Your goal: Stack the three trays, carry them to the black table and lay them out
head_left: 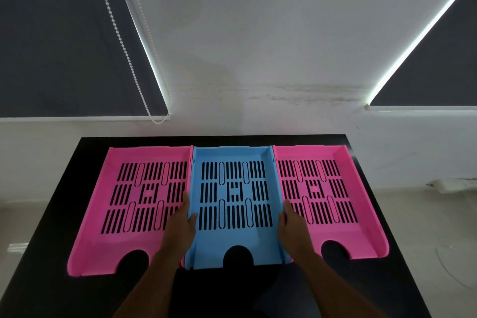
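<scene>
The blue tray (pixel 236 204) lies flat on the black table (pixel 64 214), in the middle of a row of three, directly in front of the person and between both hands. Its long axis runs away from the person, with the notched open end nearest the body and the closed back wall farthest. The left hand (pixel 180 224) is closed over its left side wall, the thumb resting inside on the slotted floor, and the right hand (pixel 290 224) grasps the right side wall in the same way, so the two hands are equally near and hold it symmetrically near the front half. The left pink tray (pixel 116 204) touches, or almost touches, the blue one on the left, and the right pink tray (pixel 343 196) does so on the right; I cannot tell if any gap remains. The fingers on the outer sides reach over the floors of the pink trays, so there is little room for a sideways shift. All three trays appear already laid out side by side, so I judge the task nearly finished. Behind the table is a white wall (pixel 258 46) with dark blinds (pixel 51 33), and nothing else stands on the table.
</scene>
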